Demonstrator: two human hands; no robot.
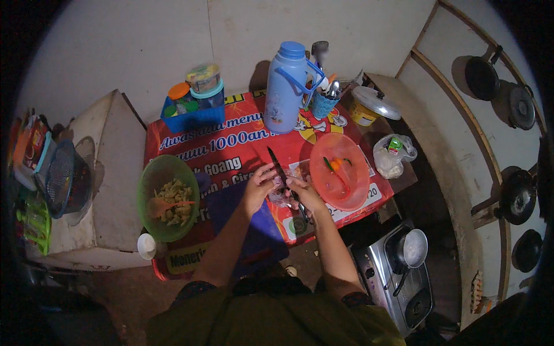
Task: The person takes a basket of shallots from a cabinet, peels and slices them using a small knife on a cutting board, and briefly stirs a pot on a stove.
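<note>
Both hands meet over the table's front part. My right hand grips a dark knife, its blade tilted away from me toward the thermos. Between the hands is a crumpled clear plastic bag, with small contents I cannot make out. My left hand holds the bag's left side, thumb and fingers around it. Below the left forearm lies a blue cutting board. Right of my right hand, a pink plastic basin contains red, orange and green chilies.
At left, a green basin holds pale food pieces and an orange spoon. A blue thermos, a cutlery cup and a blue basket stand behind. A gas stove with a small pan sits lower right.
</note>
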